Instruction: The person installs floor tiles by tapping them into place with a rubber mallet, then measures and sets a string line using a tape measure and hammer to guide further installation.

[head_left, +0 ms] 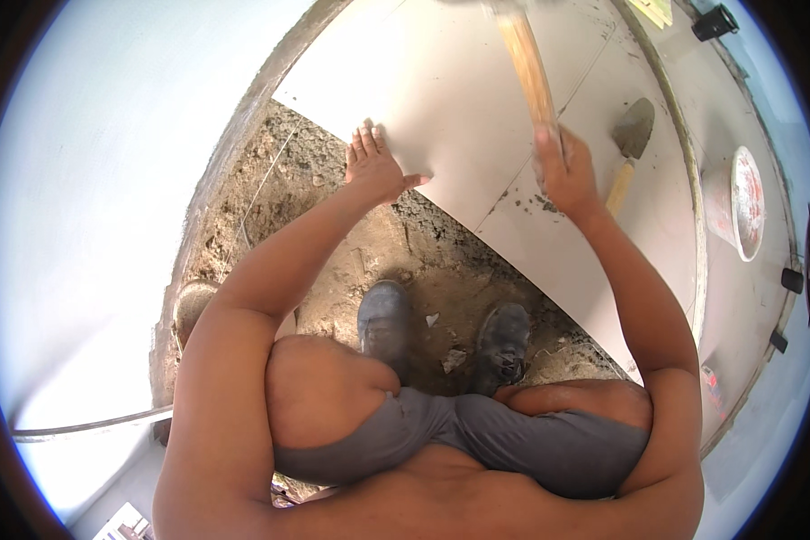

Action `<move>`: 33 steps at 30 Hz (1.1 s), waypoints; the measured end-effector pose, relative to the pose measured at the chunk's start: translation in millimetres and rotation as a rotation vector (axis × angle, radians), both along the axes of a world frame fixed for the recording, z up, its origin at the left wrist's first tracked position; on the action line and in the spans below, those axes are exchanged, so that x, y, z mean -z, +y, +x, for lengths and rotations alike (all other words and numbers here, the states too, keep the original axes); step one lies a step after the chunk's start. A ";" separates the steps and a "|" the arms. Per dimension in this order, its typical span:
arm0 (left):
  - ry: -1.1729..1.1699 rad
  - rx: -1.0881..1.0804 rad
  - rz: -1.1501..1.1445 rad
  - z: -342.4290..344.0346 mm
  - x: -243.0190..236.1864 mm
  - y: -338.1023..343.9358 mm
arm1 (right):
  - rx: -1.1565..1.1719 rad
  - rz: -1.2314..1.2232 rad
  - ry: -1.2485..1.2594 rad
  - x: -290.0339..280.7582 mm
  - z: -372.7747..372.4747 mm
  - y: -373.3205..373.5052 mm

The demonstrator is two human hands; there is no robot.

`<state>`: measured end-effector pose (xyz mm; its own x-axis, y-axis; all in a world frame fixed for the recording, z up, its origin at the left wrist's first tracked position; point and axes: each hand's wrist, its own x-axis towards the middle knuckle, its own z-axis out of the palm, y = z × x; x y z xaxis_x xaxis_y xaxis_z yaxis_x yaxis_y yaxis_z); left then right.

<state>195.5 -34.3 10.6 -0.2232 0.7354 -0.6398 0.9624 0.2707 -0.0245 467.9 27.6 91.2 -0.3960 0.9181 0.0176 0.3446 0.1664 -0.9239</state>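
Over the big pale tile (pixel 396 81), which lies just ahead of the shoes (pixel 384 319) along the edge of bare, crumbly dirt (pixel 333 256), the work in hand looks like tapping with a hammer (pixel 525 67) while the tile is steadied. The left hand (pixel 375 171) rests palm down at the tile's near edge, fingers spread and thumb stuck out, pinching nothing. The right hand (pixel 567 171) is wrapped tightly round the hammer's wooden handle; the head is blurred and cut off by the top of the view, so I cannot tell whether it touches the tile. As I judge it, the next move calls for short, even taps, with the left palm kept flat and clear of the blow.

Counted: one hammer; one trowel (pixel 635 130), lying on the tiles right of the right hand; one white bucket (pixel 718 202), farther right; two shoes, both on the dirt; and three small black objects (pixel 715 22) along the right. At least two tiles show, split by a seam; their full number is unclear.
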 end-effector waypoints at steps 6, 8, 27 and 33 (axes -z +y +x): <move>0.029 0.011 -0.042 1.7 2.8 3.7 | -0.187 -0.170 -0.568 40.8 5.0 10.7; 0.017 0.001 -0.026 -2.0 2.6 1.0 | -0.140 -0.137 -0.374 3.4 -12.1 12.7; 0.027 0.037 0.014 1.8 7.0 3.7 | -0.086 0.112 -0.401 86.1 42.2 -1.0; 0.021 0.392 0.104 16.0 3.5 -11.1 | -0.061 -0.101 -0.439 -4.8 24.7 18.0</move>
<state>211.5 -45.4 7.1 0.0748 0.8280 -0.5557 0.9927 -0.1147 -0.0373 492.5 45.6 96.0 -0.3993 0.8813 -0.2528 0.6999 0.1149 -0.7050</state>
